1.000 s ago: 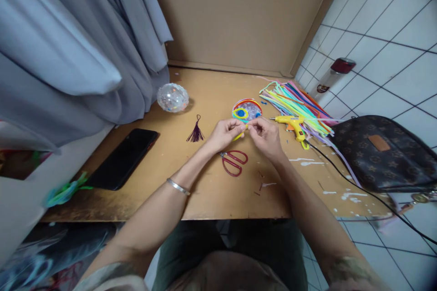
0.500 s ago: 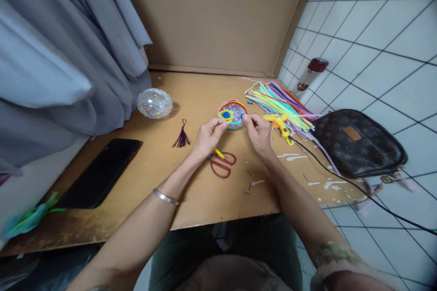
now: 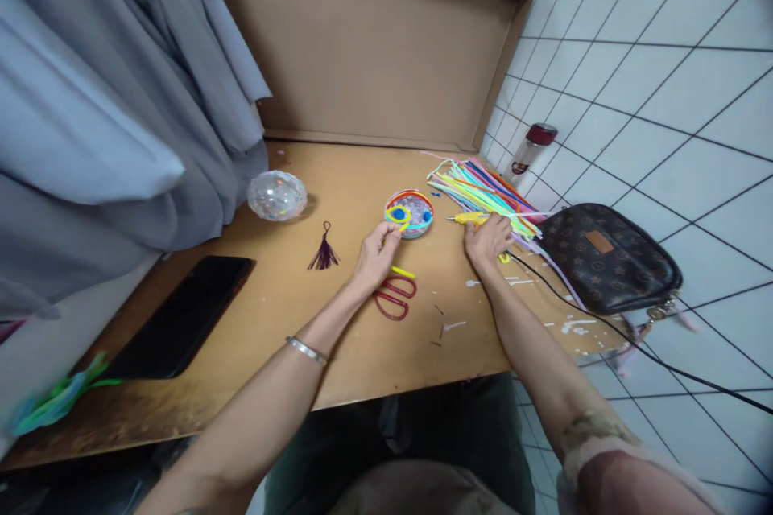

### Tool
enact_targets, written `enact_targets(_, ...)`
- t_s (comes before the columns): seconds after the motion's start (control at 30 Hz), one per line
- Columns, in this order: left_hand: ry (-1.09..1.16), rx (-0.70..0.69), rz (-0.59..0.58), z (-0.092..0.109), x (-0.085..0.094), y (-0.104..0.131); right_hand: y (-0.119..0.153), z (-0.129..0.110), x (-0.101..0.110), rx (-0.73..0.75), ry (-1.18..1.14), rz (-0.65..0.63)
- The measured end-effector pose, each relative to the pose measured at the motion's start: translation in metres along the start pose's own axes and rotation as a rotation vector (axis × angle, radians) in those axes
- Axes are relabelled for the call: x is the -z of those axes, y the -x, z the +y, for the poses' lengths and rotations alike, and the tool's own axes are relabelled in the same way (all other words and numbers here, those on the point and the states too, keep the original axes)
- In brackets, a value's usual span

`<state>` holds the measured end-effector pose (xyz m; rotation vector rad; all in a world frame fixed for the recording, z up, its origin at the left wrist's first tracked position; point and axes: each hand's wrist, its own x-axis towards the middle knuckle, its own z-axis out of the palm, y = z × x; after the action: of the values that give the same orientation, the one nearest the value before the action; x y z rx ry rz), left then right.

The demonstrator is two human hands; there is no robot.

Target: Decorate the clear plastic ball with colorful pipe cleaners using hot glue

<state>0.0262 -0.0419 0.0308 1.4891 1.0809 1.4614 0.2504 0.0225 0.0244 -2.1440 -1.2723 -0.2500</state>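
My left hand (image 3: pixel 375 253) pinches a yellow pipe cleaner (image 3: pixel 403 272). Its looped end surrounds one blue spot at the side of a small clear round bowl (image 3: pixel 416 228). Red and other coloured bands run along that bowl's rim, and a second blue spot shows at its right. My right hand (image 3: pixel 488 240) is wrapped over the yellow hot glue gun (image 3: pixel 462 218), whose nozzle points left toward the bowl; the fingers partly hide its handle. Red-handled scissors (image 3: pixel 395 298) lie just below my left hand, their blades covered by it.
A bundle of colourful pipe cleaners (image 3: pixel 483 191) lies behind the glue gun, near a bottle (image 3: pixel 531 153) and a brown patterned bag (image 3: pixel 609 257). Leftward are a purple tassel (image 3: pixel 324 251), a clear bowl (image 3: pixel 277 195) and a black phone (image 3: pixel 184 318). The gun's cord (image 3: pixel 561 290) trails right.
My right hand has left the small bowl and moved right onto the glue gun. My left hand still pinches the yellow pipe cleaner by the bowl. The view has shifted slightly.
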Motion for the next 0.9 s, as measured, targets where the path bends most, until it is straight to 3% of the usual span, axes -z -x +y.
enact_targets(0.33, 0.377, 0.176, -0.048, 0.0, -0.007, -0.005, -0.005, 0.008, -0.002, -0.076, -0.001, -0.021)
enact_targets(0.5, 0.425, 0.251, -0.047, 0.006, -0.01, -0.001, -0.008, 0.01, 0.001, -0.095, -0.089, 0.001)
enact_targets(0.63, 0.464, 0.263, -0.058, 0.007, -0.012, 0.0, -0.014, 0.011, 0.005, -0.102, -0.345, 0.13)
enact_targets(0.73, 0.499, 0.26, -0.055, 0.007, -0.011, -0.001, -0.02, 0.008, 0.008, -0.218, -0.569, 0.21)
enact_targets(0.8, 0.517, 0.276, -0.033, 0.007, -0.011, -0.001, -0.022, 0.004, 0.01, -0.294, -0.738, 0.188)
enact_targets(0.9, 0.521, 0.304, 0.01, 0.007, -0.009, -0.003, -0.017, -0.003, 0.014, -0.296, -0.967, 0.055)
